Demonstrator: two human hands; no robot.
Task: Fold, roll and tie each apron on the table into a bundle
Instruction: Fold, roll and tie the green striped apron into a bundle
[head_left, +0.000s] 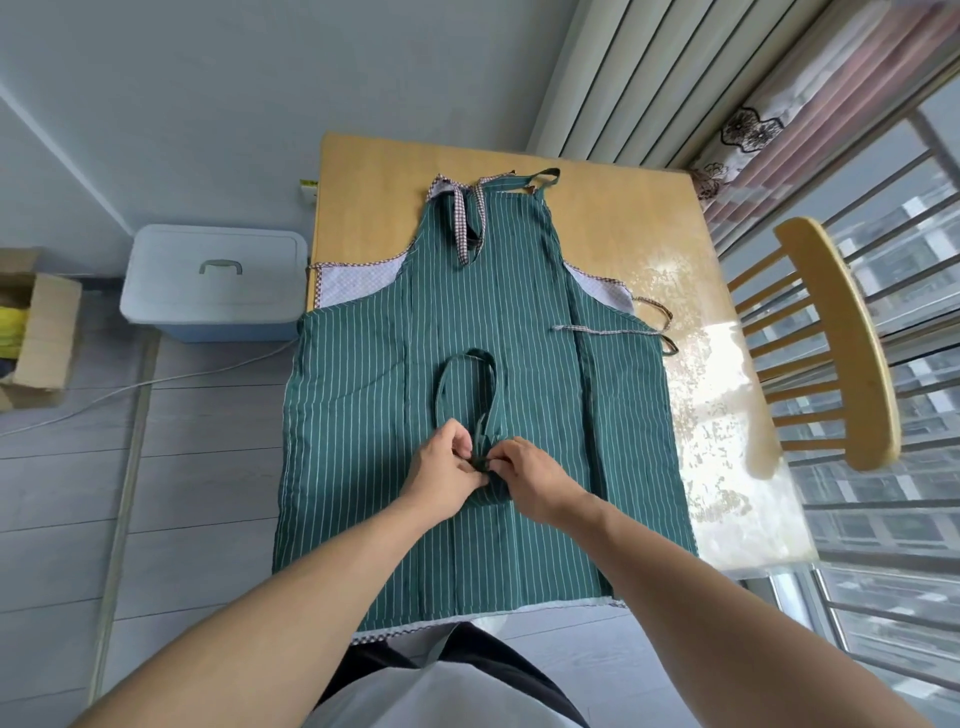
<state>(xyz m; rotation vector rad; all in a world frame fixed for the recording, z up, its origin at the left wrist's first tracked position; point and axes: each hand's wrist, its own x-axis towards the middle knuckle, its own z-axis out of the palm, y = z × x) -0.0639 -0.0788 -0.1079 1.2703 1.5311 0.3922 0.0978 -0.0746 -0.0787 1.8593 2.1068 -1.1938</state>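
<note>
A: I look down at my two hands. The left hand and the right hand meet at the middle of the green apron, almost touching each other. Both have the fingers closed in a pinch on the green strap, at one small knot or crossing between them.

B: Which way does the strap go from your fingers?

A: Away from me. It makes a long loop that runs up the apron, along the apron's long axis, and the top of the loop lies farther on the cloth. No hand is nearer; the pinch point is exactly between them.

B: And the apron, where is it?

A: Flat on the table, bib at the far end, hem hanging over the near edge toward my body. It is not folded yet, I judge. Under it lies a second apron, white with checked trim; only its edges show.

B: Anything in the way?

A: A thin tie lies across the right side, well apart from my hands. A chair stands right of the table, a plastic box on the floor at left. Both are clear of the work.
</note>
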